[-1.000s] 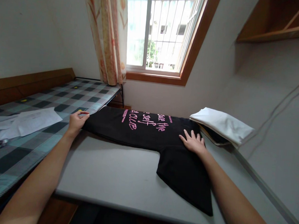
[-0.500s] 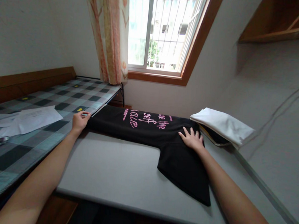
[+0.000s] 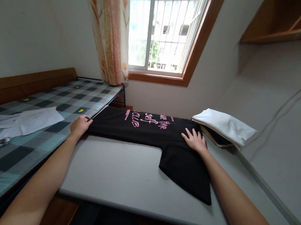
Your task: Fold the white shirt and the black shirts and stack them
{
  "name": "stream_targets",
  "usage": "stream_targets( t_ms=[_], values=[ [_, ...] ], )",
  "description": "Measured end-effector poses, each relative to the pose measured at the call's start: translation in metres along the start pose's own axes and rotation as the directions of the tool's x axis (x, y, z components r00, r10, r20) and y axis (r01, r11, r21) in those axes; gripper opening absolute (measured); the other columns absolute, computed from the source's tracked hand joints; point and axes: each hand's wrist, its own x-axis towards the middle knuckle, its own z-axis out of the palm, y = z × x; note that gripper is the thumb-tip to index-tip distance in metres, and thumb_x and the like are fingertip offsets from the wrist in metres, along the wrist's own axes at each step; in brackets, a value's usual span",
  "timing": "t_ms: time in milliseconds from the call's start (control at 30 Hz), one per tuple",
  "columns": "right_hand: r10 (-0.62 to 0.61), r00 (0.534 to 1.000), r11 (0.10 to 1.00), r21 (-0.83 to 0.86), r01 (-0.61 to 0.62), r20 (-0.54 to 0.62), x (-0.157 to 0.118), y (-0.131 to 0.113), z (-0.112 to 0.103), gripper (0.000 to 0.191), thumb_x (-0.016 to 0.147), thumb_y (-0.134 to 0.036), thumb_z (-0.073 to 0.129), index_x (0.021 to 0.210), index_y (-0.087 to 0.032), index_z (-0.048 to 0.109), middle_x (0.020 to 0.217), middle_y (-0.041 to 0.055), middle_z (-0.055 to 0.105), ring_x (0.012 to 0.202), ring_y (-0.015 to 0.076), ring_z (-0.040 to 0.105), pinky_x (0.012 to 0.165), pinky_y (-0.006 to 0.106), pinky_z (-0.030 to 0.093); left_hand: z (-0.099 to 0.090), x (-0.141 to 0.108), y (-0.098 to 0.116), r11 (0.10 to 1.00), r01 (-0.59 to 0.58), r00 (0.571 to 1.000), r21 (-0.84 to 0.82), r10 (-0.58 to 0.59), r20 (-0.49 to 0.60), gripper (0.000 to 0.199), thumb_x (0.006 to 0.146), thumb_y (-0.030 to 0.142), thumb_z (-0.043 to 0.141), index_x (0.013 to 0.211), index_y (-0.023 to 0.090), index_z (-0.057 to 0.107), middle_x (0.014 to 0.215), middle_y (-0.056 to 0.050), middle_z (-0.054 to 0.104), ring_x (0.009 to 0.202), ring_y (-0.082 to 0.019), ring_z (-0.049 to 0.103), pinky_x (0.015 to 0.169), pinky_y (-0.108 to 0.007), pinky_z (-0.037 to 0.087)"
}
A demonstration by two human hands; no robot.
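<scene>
A black T-shirt (image 3: 151, 134) with pink lettering lies folded lengthwise on the grey-white table (image 3: 111, 171), its body stretched from left to right. One sleeve points towards me at the right. My left hand (image 3: 80, 126) pinches the near corner of the hem at the shirt's left end, by the table's left edge. Spread flat near the collar end, my right hand (image 3: 195, 141) presses on the black fabric and grips nothing.
Folded white cloth (image 3: 223, 125) sits at the table's back right, against the wall. To the left is a bed with a checked cover (image 3: 90, 98) bearing loose papers (image 3: 40, 117). A curtain (image 3: 114, 39) hangs beside the barred window (image 3: 168, 32).
My left hand has shifted slightly left and down, still pinching the hem, which lies a little straighter. My right hand stays on the shirt, almost unmoved.
</scene>
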Motion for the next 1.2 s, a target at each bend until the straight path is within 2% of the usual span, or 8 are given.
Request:
stream_targets(
  t_ms=[200,267,433,533,667,800,933,1200],
  values=[
    [-0.062,0.987,0.996,0.058,0.071,-0.147,-0.009,0.012,-0.003,0.063,0.095,-0.053,0.027,0.145,-0.018,0.043,0.152,0.0156,0.035,0.138,0.0302,0.033,0.111,0.048,0.027,-0.001,-0.006,0.005,0.989,-0.029,0.999,0.148,0.026,0.023,0.035,0.082,0.047,0.053,0.103,0.023,0.067,0.091,-0.011,0.07,0.089,-0.032,0.065,0.068,-0.036,0.048],
    [-0.078,0.985,0.994,0.06,0.089,-0.156,-0.011,0.02,-0.004,0.059,0.094,-0.051,0.032,0.141,-0.017,0.048,0.149,0.0148,0.041,0.135,0.0293,0.038,0.109,0.047,0.03,0.003,-0.007,0.006,0.975,-0.133,0.99,0.175,0.138,-0.014,0.034,0.082,0.04,0.053,0.106,0.021,0.067,0.098,-0.012,0.068,0.094,-0.032,0.063,0.075,-0.039,0.049],
    [-0.09,0.986,0.992,0.071,0.101,-0.143,-0.012,0.034,-0.008,0.052,0.094,-0.048,0.036,0.134,-0.02,0.055,0.144,0.0117,0.048,0.131,0.0291,0.044,0.102,0.049,0.038,0.02,-0.009,0.018,0.806,-0.591,0.802,-0.031,0.584,-0.127,0.032,0.084,0.032,0.045,0.105,0.02,0.067,0.118,-0.009,0.059,0.112,-0.024,0.056,0.1,-0.038,0.043],
    [-0.105,0.976,0.993,0.037,0.114,-0.19,-0.015,0.028,-0.011,0.051,0.095,-0.046,0.034,0.132,-0.019,0.057,0.143,0.0131,0.049,0.132,0.0284,0.043,0.104,0.049,0.036,0.035,-0.013,0.031,0.698,-0.692,0.719,-0.182,0.689,-0.09,0.04,0.089,0.042,0.041,0.113,0.02,0.065,0.128,-0.008,0.057,0.121,-0.023,0.053,0.107,-0.038,0.038],
    [-0.169,0.959,0.985,0.001,0.173,-0.226,-0.019,0.013,-0.013,0.056,0.097,-0.048,0.027,0.139,-0.018,0.051,0.151,0.0134,0.038,0.14,0.0267,0.031,0.112,0.044,0.027,0.051,-0.021,0.038,0.755,-0.648,0.745,-0.099,0.656,0.122,0.064,0.089,0.058,0.038,0.139,0.02,0.048,0.148,-0.011,0.043,0.139,-0.029,0.033,0.112,-0.047,0.028],
    [-0.166,0.984,0.986,0.021,0.168,-0.069,-0.019,0.005,-0.008,0.066,0.096,-0.058,0.021,0.15,-0.023,0.032,0.158,0.0109,0.021,0.144,0.0289,0.021,0.114,0.048,0.022,0.053,-0.023,0.038,0.811,-0.583,0.782,0.037,0.549,0.294,0.073,0.089,0.064,0.032,0.149,0.023,0.033,0.157,-0.009,0.026,0.144,-0.034,0.018,0.114,-0.054,0.018],
    [-0.135,0.989,0.991,0.012,0.134,0.064,-0.016,0.006,-0.005,0.069,0.094,-0.061,0.018,0.152,-0.025,0.026,0.159,0.0106,0.018,0.145,0.0283,0.017,0.115,0.049,0.018,0.05,-0.023,0.038,0.808,-0.584,0.773,0.072,0.528,0.352,0.072,0.09,0.064,0.028,0.151,0.025,0.028,0.158,-0.007,0.019,0.145,-0.034,0.014,0.114,-0.053,0.015],
    [-0.153,0.986,0.988,0.004,0.153,0.063,-0.013,0.01,-0.001,0.071,0.092,-0.064,0.019,0.152,-0.026,0.025,0.159,0.0099,0.018,0.145,0.0299,0.016,0.115,0.05,0.018,0.046,-0.028,0.04,0.802,-0.593,0.758,0.07,0.527,0.384,0.073,0.09,0.062,0.031,0.152,0.023,0.025,0.158,-0.009,0.019,0.145,-0.034,0.012,0.114,-0.054,0.015]
  ],
)
